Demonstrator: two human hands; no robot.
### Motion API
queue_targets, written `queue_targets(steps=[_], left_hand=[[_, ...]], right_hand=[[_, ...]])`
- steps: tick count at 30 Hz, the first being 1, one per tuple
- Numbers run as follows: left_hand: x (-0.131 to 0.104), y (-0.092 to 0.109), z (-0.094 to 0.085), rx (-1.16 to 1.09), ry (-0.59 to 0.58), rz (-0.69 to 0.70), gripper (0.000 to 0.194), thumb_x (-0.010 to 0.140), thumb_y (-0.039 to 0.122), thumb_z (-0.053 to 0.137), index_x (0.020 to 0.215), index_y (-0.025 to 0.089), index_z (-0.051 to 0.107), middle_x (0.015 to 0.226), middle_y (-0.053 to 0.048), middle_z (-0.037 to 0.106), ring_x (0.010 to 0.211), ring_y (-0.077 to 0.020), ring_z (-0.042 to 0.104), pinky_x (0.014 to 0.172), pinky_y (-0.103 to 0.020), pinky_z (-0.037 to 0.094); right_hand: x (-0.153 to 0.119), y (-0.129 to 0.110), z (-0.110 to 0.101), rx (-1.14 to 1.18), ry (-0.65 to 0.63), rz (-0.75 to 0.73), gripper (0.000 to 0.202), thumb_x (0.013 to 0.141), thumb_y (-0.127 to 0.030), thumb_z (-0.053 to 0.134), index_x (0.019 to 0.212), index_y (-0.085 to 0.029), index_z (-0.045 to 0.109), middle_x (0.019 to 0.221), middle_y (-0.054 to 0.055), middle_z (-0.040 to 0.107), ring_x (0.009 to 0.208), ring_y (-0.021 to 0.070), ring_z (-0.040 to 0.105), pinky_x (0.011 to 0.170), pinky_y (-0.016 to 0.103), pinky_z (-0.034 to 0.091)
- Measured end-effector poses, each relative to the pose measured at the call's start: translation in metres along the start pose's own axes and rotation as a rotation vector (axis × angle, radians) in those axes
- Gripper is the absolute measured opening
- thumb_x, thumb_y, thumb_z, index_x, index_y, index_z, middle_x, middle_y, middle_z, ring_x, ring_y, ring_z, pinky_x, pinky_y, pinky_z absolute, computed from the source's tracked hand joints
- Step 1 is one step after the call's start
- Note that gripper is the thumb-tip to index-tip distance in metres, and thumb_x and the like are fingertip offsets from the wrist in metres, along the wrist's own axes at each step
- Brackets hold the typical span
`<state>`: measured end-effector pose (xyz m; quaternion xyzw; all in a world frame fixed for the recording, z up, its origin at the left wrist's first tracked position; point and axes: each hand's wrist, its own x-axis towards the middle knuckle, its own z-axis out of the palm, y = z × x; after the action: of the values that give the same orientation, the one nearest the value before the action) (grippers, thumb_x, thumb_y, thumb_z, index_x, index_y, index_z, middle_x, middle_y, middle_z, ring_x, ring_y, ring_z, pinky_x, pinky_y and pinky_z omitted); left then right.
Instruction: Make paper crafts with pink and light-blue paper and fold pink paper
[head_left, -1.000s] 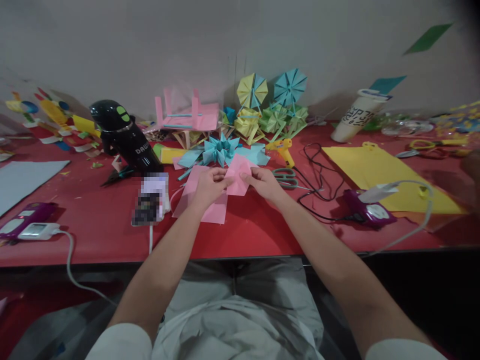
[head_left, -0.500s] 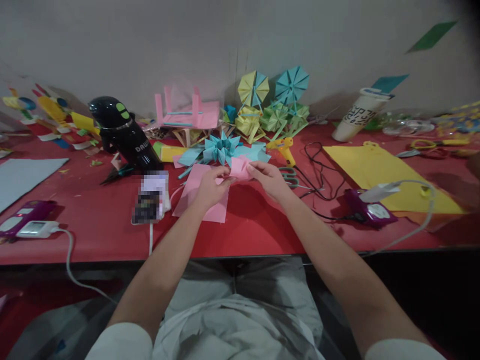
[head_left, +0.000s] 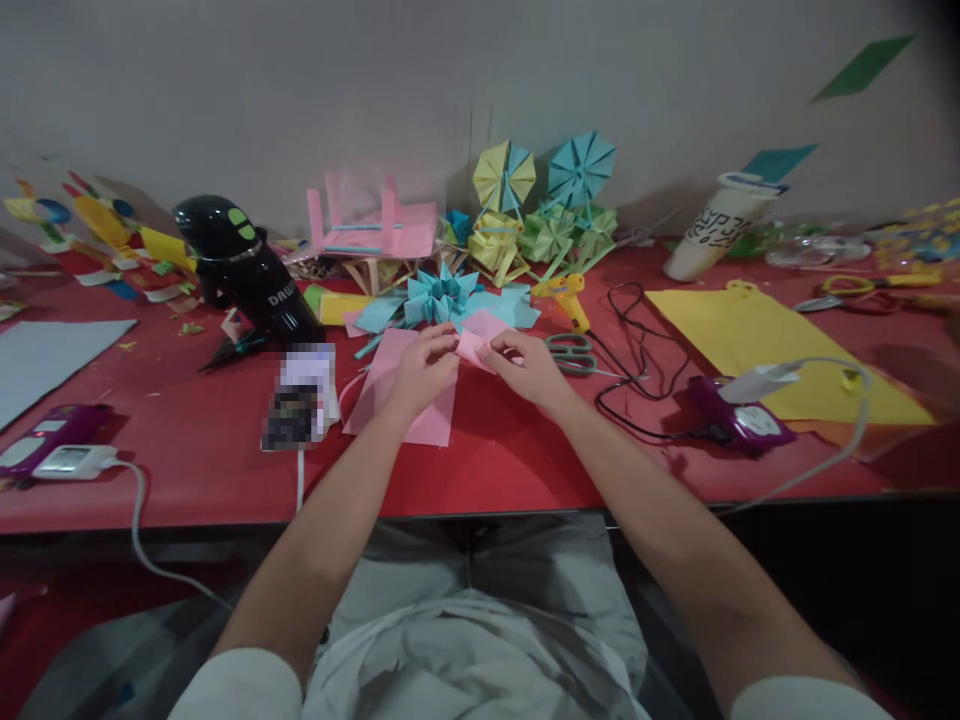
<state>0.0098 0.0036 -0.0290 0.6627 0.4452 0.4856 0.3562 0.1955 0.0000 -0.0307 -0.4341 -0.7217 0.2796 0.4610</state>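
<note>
A small folded piece of pink paper (head_left: pixel 478 332) is held between my two hands above the red table. My left hand (head_left: pixel 424 368) pinches its left edge, fingers bent. With thumb and fingers together, my right hand (head_left: pixel 527 364) grips the lower right side, hiding part of the folds. Under my left hand lies a flat pink sheet (head_left: pixel 379 398). Just beyond the held paper sits a blue folded-paper star (head_left: pixel 441 297) among blue paper pieces. Green-handled scissors (head_left: pixel 571 354) rest right of my right hand.
A yellow glue gun (head_left: pixel 564 296) lies behind the scissors, its black cord trailing right to a purple power socket (head_left: pixel 739 418). A phone (head_left: pixel 300 400) stands at left, before a black bottle (head_left: pixel 259 280). Paper models (head_left: pixel 502 245) and a cup (head_left: pixel 724 225) line the wall.
My right hand has shifted slightly left and down along the pink paper. The paper has turned and now shows a raised corner at the top. More of the scissors is visible.
</note>
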Motion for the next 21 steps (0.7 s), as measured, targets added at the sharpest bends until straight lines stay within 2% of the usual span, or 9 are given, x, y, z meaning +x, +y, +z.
queue_targets(steps=[2, 4, 7, 9, 11, 14, 17, 21], left_hand=[[0.0006, -0.0025, 0.0008, -0.091, -0.014, -0.071, 0.015, 0.081, 0.025, 0.061, 0.072, 0.017, 0.070, 0.122, -0.012, 0.067, 0.117, -0.0254, 0.061, 0.097, -0.040, 0.051], [0.0005, -0.0039, 0.0016, -0.125, -0.032, -0.118, 0.022, 0.081, 0.034, 0.064, 0.068, 0.016, 0.068, 0.109, -0.011, 0.071, 0.108, -0.0247, 0.064, 0.093, -0.039, 0.052], [-0.0005, -0.0029, 0.0034, -0.135, -0.046, -0.142, 0.014, 0.073, 0.030, 0.071, 0.075, 0.016, 0.068, 0.087, -0.007, 0.072, 0.089, -0.0198, 0.067, 0.086, -0.036, 0.054], [-0.0014, -0.0006, 0.0046, -0.168, -0.029, -0.154, 0.016, 0.068, 0.020, 0.073, 0.083, 0.016, 0.067, 0.088, -0.006, 0.071, 0.085, -0.0169, 0.067, 0.084, -0.033, 0.054], [-0.0021, 0.0023, 0.0055, -0.201, -0.021, -0.173, 0.027, 0.066, 0.012, 0.070, 0.092, 0.016, 0.065, 0.093, -0.006, 0.071, 0.086, -0.0160, 0.067, 0.082, -0.031, 0.054], [-0.0025, 0.0055, 0.0056, -0.196, -0.039, -0.191, 0.038, 0.065, 0.007, 0.066, 0.102, 0.015, 0.066, 0.095, -0.008, 0.071, 0.090, -0.0168, 0.067, 0.082, -0.031, 0.054], [-0.0025, 0.0058, 0.0050, -0.192, -0.080, -0.177, 0.032, 0.067, 0.010, 0.065, 0.098, 0.015, 0.071, 0.096, -0.008, 0.073, 0.091, -0.0177, 0.067, 0.084, -0.032, 0.054], [-0.0029, 0.0034, 0.0047, -0.224, -0.103, -0.166, 0.021, 0.070, 0.023, 0.072, 0.089, 0.016, 0.075, 0.092, -0.008, 0.075, 0.088, -0.0184, 0.068, 0.084, -0.035, 0.055]], right_hand=[[-0.0001, 0.0012, 0.0004, -0.009, -0.016, 0.007, 0.034, 0.084, -0.052, 0.059, 0.071, -0.021, 0.055, 0.071, 0.002, 0.058, 0.066, 0.0155, 0.050, 0.067, 0.032, 0.042], [-0.0001, 0.0008, 0.0005, -0.027, -0.026, 0.009, 0.027, 0.083, -0.046, 0.060, 0.074, -0.021, 0.057, 0.074, 0.003, 0.061, 0.068, 0.0164, 0.052, 0.069, 0.032, 0.044], [0.0001, -0.0011, 0.0013, -0.046, -0.024, 0.013, 0.021, 0.082, -0.040, 0.060, 0.072, -0.021, 0.059, 0.074, 0.003, 0.064, 0.069, 0.0171, 0.054, 0.069, 0.033, 0.045], [0.0002, -0.0019, 0.0025, -0.046, -0.023, 0.010, 0.020, 0.082, -0.037, 0.059, 0.070, -0.021, 0.060, 0.074, 0.004, 0.065, 0.069, 0.0172, 0.054, 0.069, 0.033, 0.045], [0.0002, -0.0019, 0.0038, -0.050, -0.023, -0.005, 0.020, 0.082, -0.036, 0.059, 0.069, -0.021, 0.062, 0.074, 0.004, 0.066, 0.069, 0.0171, 0.054, 0.069, 0.033, 0.044], [0.0001, -0.0008, 0.0052, -0.059, -0.016, -0.019, 0.018, 0.081, -0.035, 0.060, 0.069, -0.021, 0.063, 0.074, 0.004, 0.066, 0.067, 0.0164, 0.053, 0.068, 0.032, 0.043], [0.0001, 0.0000, 0.0057, -0.063, 0.003, -0.022, 0.016, 0.080, -0.033, 0.061, 0.070, -0.020, 0.063, 0.072, 0.004, 0.065, 0.065, 0.0158, 0.052, 0.066, 0.032, 0.042], [0.0003, -0.0006, 0.0063, -0.072, 0.028, -0.015, 0.015, 0.080, -0.031, 0.062, 0.070, -0.020, 0.064, 0.071, 0.004, 0.064, 0.065, 0.0155, 0.051, 0.065, 0.031, 0.041]])
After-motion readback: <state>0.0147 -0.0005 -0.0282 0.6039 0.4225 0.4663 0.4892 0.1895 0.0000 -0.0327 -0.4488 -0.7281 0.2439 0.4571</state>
